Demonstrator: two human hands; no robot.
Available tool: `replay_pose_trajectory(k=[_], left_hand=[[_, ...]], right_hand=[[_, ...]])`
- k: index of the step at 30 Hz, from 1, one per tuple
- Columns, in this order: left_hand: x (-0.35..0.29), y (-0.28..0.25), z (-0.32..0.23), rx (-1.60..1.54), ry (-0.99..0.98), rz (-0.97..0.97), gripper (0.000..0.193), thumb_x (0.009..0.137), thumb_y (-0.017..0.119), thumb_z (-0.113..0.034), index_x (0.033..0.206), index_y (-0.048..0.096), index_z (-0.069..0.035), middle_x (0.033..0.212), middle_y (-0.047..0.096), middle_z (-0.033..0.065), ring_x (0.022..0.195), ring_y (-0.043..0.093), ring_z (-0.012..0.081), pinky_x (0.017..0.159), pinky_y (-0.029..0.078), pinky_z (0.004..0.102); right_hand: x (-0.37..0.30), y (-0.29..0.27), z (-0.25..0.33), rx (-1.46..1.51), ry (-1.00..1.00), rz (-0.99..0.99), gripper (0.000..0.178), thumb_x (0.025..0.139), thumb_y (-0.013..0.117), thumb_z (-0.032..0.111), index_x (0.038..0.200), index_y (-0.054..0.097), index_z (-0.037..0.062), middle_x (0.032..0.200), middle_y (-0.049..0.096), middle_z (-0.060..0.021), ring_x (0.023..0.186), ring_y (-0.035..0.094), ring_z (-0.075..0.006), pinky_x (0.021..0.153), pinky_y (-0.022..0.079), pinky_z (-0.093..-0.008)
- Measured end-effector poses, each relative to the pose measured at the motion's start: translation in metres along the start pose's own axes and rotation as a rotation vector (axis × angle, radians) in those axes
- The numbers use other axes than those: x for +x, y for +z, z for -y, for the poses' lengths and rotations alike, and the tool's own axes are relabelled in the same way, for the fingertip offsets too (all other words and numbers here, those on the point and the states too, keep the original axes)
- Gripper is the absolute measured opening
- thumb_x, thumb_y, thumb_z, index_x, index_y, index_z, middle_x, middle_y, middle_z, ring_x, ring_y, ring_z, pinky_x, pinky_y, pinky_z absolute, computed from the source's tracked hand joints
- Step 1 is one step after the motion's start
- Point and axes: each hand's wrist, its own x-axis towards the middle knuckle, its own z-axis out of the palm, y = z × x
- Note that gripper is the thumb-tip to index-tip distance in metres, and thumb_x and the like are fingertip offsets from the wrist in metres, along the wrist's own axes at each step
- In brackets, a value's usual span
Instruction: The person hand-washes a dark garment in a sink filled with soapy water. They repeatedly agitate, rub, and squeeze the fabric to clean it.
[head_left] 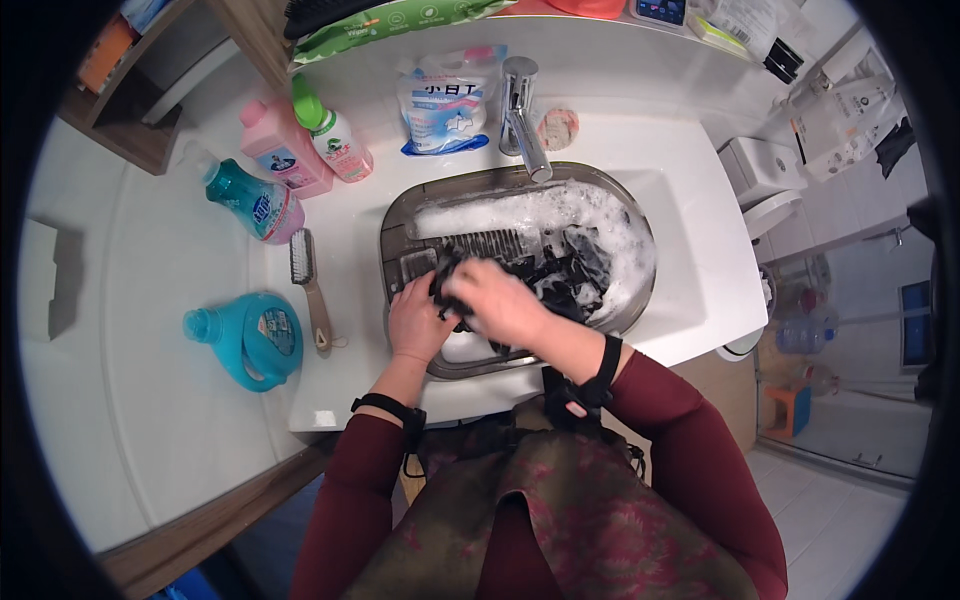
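A grey wash basin [395, 215] with a ribbed washboard [490, 243] sits in the white sink, full of soapy foam [560, 205]. A black wet garment [580, 272] lies in the foam. My left hand [418, 322] grips the garment's near-left end at the basin's edge. My right hand [500, 298] is closed on the same black cloth, pressing it against the lower part of the washboard. Both wrists wear black bands.
A chrome tap [522, 115] stands behind the basin. On the counter to the left are a scrubbing brush [310, 290], a teal detergent jug [245, 338], a teal bottle [250, 200], a pink bottle [285, 150] and a green-capped bottle [335, 135]. A detergent pouch [445, 100] leans at the back.
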Motion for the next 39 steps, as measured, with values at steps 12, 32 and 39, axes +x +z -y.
replay_pose_trajectory(k=[12,32,39], left_hand=[[0.0,-0.003,-0.001,0.064,0.104,0.037,0.038,0.074,0.079,-0.043,0.106,0.078,-0.021,0.128,0.063,0.0013,0.117,0.058,0.0221,0.095,0.046,0.0387],[-0.002,0.001,0.0,0.009,0.169,-0.066,0.037,0.073,0.081,-0.041,0.103,0.078,-0.02,0.125,0.066,0.0001,0.115,0.059,0.0253,0.093,0.047,0.039],[-0.001,0.0,0.0,-0.014,0.164,-0.059,0.037,0.074,0.079,-0.042,0.104,0.077,-0.02,0.127,0.065,0.0004,0.117,0.058,0.0252,0.094,0.046,0.0404]], right_hand=[[-0.014,-0.002,-0.007,0.002,0.015,0.023,0.036,0.073,0.065,0.0,0.107,0.059,0.0106,0.11,0.056,-0.0164,0.107,0.056,-0.0378,0.089,0.052,-0.0449],[0.047,0.007,-0.021,-0.163,0.312,-0.041,0.036,0.076,0.065,0.004,0.112,0.061,0.0095,0.117,0.058,-0.0179,0.109,0.059,-0.0388,0.091,0.053,-0.0462],[0.04,0.005,-0.03,-0.302,0.655,-0.046,0.04,0.076,0.068,0.007,0.115,0.059,0.0103,0.116,0.056,-0.0201,0.107,0.057,-0.0407,0.092,0.051,-0.0476]])
